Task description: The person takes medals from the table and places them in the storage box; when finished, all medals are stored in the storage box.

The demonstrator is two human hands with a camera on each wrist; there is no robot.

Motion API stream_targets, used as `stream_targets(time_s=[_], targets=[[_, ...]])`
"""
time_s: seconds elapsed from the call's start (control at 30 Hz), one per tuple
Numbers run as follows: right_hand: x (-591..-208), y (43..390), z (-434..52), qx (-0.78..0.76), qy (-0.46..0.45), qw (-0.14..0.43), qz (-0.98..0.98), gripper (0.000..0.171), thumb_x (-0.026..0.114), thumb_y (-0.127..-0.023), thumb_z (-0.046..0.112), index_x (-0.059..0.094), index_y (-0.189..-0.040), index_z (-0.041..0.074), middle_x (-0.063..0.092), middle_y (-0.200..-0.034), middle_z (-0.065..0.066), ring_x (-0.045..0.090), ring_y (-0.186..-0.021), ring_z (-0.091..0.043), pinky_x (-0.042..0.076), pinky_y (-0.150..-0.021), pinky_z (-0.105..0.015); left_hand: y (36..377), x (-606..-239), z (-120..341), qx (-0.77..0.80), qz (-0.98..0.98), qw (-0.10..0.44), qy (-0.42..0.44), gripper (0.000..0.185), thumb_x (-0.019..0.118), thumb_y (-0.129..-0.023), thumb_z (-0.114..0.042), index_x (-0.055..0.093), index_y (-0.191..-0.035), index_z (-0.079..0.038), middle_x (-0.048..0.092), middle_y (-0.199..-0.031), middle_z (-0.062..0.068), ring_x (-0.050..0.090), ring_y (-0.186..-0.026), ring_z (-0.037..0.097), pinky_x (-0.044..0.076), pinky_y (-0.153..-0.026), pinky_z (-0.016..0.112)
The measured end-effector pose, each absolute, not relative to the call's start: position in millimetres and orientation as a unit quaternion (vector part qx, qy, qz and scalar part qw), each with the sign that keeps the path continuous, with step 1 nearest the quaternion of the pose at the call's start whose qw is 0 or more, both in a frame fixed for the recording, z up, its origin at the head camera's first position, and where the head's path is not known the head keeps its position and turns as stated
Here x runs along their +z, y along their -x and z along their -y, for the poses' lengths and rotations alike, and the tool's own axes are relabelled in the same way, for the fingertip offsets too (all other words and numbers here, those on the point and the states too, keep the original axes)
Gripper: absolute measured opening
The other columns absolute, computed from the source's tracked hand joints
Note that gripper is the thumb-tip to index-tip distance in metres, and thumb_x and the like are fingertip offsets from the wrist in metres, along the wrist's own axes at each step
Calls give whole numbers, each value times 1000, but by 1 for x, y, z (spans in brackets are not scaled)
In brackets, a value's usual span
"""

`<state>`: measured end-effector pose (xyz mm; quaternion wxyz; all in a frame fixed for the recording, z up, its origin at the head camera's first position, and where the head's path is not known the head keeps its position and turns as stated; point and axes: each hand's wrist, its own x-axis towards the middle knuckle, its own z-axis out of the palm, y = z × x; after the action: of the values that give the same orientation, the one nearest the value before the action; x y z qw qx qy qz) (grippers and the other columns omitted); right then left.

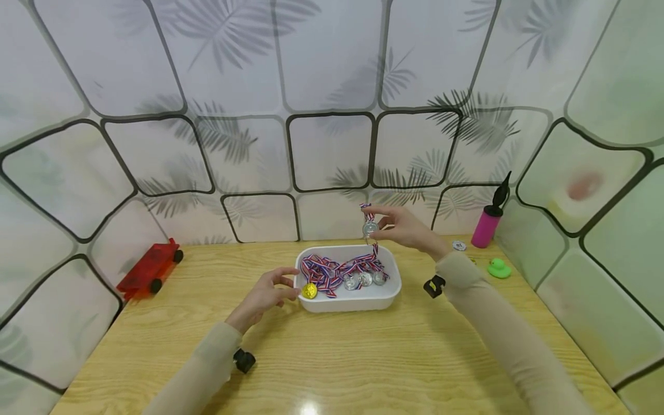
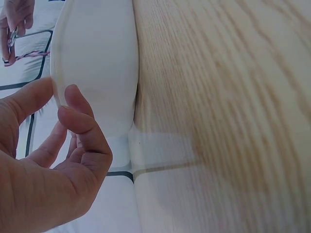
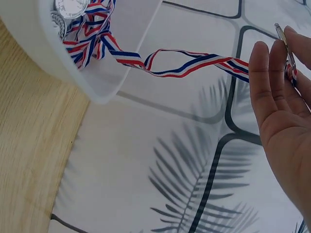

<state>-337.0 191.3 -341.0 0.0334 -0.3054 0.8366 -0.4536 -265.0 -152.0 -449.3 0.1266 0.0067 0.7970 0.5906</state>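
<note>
A white plastic tub [image 1: 344, 304] on the table holds tangled red, white and blue ribbons [image 1: 324, 271], several silver medals [image 1: 365, 279] and a gold medal [image 1: 309, 291] near its left end. My left hand [image 1: 267, 295] grips the tub's left end, thumb and fingertips at the rim in the left wrist view. Above the tub's right back corner, my right hand [image 1: 402, 227] pinches a silver medal [image 1: 370, 229] and some of its ribbon. From that hand, the striped ribbon [image 3: 187, 65] trails down into the tub in the right wrist view.
A red toy car [image 1: 150, 270] is at the table's left edge. To the right stand a pink hand pump [image 1: 486, 227] with a black nozzle, a green rubber duck [image 1: 499, 268] and a small silver disc [image 1: 459, 245]. A patterned curtain [image 1: 332, 153] surrounds the wooden table [image 1: 332, 357].
</note>
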Motion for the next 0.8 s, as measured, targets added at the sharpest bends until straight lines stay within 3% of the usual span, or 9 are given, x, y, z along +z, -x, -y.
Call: stream_targets(time_s=[0.1,0.2,0.6,0.8], targets=[[-343,340,-181,-454,315,42,-832,60,74,-85,4,54,-140,12,61,-133,-13,65,-83,-12,53,-72,-24,264,-449,152,591,-797,125,-7,52,73,-85,-9,57,-135,-11,60,-109,13,59,-79,17,46,-62,28],[-346,343,-171,-446,320,47,-835,59,74,-84,5,55,-140,11,68,-118,-16,67,-81,-12,54,-73,-26,264,-449,152,592,-796,125,-8,52,73,-86,-10,57,-135,-11,60,-109,12,60,-79,17,46,-61,28],[-363,344,-143,-405,326,88,-850,62,74,-84,8,52,-142,11,58,-137,-12,67,-89,-15,56,-71,-27,264,-449,152,595,-794,125,-8,52,74,-85,-9,57,-135,-11,60,-108,11,60,-78,17,46,-61,28],[-366,345,-132,-414,311,111,-848,62,74,-84,6,52,-142,10,64,-126,-15,68,-87,-16,56,-77,-47,264,-449,152,595,-794,125,-8,53,73,-85,-9,57,-135,-11,60,-108,11,61,-78,18,46,-61,28]])
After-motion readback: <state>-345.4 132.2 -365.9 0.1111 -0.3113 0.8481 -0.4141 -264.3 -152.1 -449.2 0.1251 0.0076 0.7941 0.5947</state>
